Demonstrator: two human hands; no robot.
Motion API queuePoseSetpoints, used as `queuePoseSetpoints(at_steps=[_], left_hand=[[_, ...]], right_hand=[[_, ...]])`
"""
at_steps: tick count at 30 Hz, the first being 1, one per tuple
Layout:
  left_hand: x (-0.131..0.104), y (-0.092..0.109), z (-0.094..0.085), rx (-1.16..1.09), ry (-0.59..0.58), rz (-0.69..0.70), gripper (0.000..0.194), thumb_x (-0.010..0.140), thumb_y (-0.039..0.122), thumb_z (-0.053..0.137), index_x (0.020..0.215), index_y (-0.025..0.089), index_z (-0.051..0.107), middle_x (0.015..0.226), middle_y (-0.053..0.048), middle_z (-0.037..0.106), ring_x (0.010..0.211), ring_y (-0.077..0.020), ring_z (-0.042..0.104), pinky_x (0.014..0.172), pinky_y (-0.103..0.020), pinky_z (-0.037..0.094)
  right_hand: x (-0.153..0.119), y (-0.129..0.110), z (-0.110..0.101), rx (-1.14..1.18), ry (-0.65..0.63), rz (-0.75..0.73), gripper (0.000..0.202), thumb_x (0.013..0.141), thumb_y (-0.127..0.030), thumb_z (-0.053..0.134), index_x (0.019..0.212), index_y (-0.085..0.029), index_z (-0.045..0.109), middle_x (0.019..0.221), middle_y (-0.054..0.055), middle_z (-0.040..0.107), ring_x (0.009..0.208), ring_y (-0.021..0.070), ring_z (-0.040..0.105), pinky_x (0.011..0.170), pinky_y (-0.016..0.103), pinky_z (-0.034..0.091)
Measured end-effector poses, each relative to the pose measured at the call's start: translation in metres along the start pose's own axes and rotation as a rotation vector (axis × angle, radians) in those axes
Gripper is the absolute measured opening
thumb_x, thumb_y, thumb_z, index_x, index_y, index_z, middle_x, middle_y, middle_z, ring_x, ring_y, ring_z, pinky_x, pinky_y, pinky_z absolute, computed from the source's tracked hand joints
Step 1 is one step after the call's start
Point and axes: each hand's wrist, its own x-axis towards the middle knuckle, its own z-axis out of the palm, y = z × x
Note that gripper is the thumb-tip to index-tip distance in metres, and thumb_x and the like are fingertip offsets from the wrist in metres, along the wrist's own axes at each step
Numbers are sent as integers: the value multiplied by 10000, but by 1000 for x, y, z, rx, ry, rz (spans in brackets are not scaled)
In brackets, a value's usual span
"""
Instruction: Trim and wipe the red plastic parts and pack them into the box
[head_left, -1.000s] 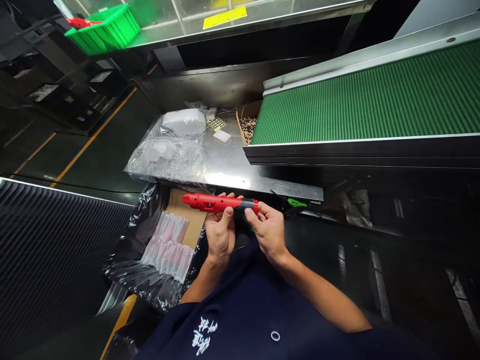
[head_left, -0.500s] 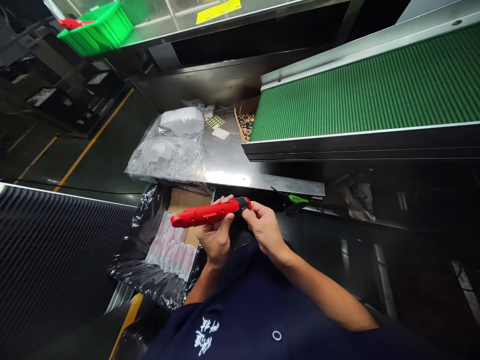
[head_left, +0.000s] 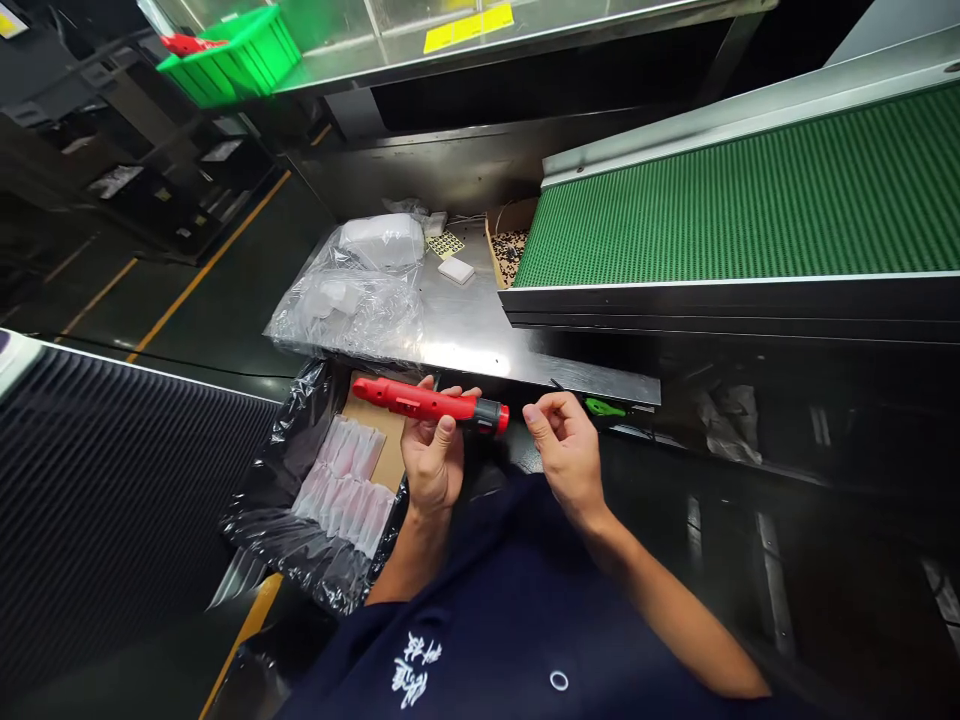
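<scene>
My left hand is closed around a red handheld tool with a dark grey collar and a red tip at its right end. The tool lies almost level, its narrower end pointing left. Just right of the tip, apart from it, my right hand is closed in a pinch, thumb against the curled fingers. Whether anything small sits in that pinch is hidden. Below and left of the tool stands a box lined with black plastic, holding several wrapped pinkish items beside brown cardboard.
A steel bench carries clear plastic bags, a small white block and a carton of small black parts. A green conveyor belt runs off right. Green-handled snips hang at the bench edge. A green bin sits on the shelf above.
My right hand has come away from the tool's tip and moved right. The tool's left end has swung up, so its tip now points slightly down to the right. The view has shifted a little.
</scene>
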Motion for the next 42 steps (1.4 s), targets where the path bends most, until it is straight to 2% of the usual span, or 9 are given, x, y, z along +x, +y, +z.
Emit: queuePoseSetpoints(at_steps=[4, 6, 9, 11, 15, 20, 23, 34, 42], left_hand=[[-2, 3, 0, -56, -105, -112, 639, 683, 331, 863, 1254, 333, 576, 963, -31, 619, 907, -230, 638, 954, -446, 509], [-3, 3, -2, -104, -169, -196, 681, 696, 333, 845, 1305, 334, 539, 989, -34, 588, 837, -194, 612, 889, -407, 535], [-4, 5, -3, -193, -277, -348, 766, 712, 305, 821, 1384, 332, 454, 986, -38, 559, 745, -153, 571, 723, -318, 544], [-4, 6, -3, -259, -348, -455, 788, 736, 291, 795, 1420, 319, 404, 947, -37, 551, 693, -138, 548, 622, -269, 515], [-5, 6, -1, -357, -435, -602, 667, 826, 328, 704, 1418, 277, 400, 923, -57, 558, 633, -132, 532, 494, -211, 440], [-1, 3, -2, -354, -463, -715, 336, 902, 375, 591, 1130, 128, 599, 880, -98, 570, 577, -130, 523, 425, -194, 377], [3, 2, -5, -354, -497, -772, 332, 925, 402, 544, 979, 82, 616, 767, -90, 554, 530, -130, 505, 412, -196, 366], [29, 2, -9, -402, -475, -813, 296, 935, 345, 510, 963, 72, 619, 791, -104, 579, 501, -122, 510, 391, -190, 356], [63, 4, -17, -486, -375, -890, 257, 940, 261, 465, 1156, 131, 518, 887, -100, 594, 519, -144, 546, 386, -208, 362]], right_hand=[[0, 3, -10, 24, -160, -50, 466, 742, -465, 764, 1112, -232, 603, 970, 25, 542, 640, 92, 508, 536, 231, 409], [-2, 5, -14, -51, -222, -84, 337, 767, -461, 747, 978, -213, 659, 1018, 55, 552, 704, 116, 542, 549, 237, 422], [-5, 8, -17, -134, -110, -180, 276, 811, -423, 715, 711, -186, 615, 895, 55, 571, 772, 148, 548, 578, 242, 425], [-5, 9, -19, -151, -41, -231, 269, 821, -383, 714, 680, -188, 594, 815, 36, 566, 755, 146, 536, 583, 243, 419], [0, 10, -23, -155, -36, -250, 220, 820, -343, 721, 697, -192, 619, 776, 17, 570, 698, 129, 522, 575, 244, 415], [10, 14, -26, -162, -36, -181, 238, 804, -366, 730, 692, -184, 625, 760, 14, 573, 647, 122, 522, 556, 250, 427], [14, 17, -25, -171, -35, -152, 227, 807, -355, 723, 693, -182, 630, 758, 14, 579, 644, 120, 526, 556, 246, 435], [36, 21, -10, -212, -59, -92, 210, 792, -332, 726, 687, -177, 629, 737, 6, 583, 573, 100, 499, 476, 227, 388], [59, 21, 10, -263, -83, -100, 217, 799, -333, 723, 679, -181, 625, 738, 11, 593, 617, 122, 529, 528, 253, 419]])
